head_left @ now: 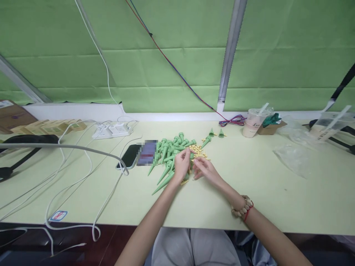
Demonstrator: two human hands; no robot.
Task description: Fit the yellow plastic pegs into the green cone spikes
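Note:
My left hand (pixel 182 163) is closed at the right side of a pile of green plastic spikes (pixel 165 151), with part of a green spike (pixel 191 156) showing at its fingers. Close beside it, my right hand (pixel 205 170) has its fingers bent together near the left fingertips; whatever they may pinch is too small to make out. Small yellow pieces (pixel 199 149) lie heaped just beyond both hands, and a few show under them. Past the heap lies a single green spike (pixel 206 142). Two short green cones (pixel 221 133) stand farther back, with yellow bits at their sides.
Left of the pile lie a phone (pixel 130 157) and a blurred purple rectangle (pixel 146 153). White cables (pixel 90 166) run from a power strip (pixel 112 130) across the left side. A drink cup (pixel 253 123), a cardboard box (pixel 270 128) and plastic bags (pixel 292 159) are at right.

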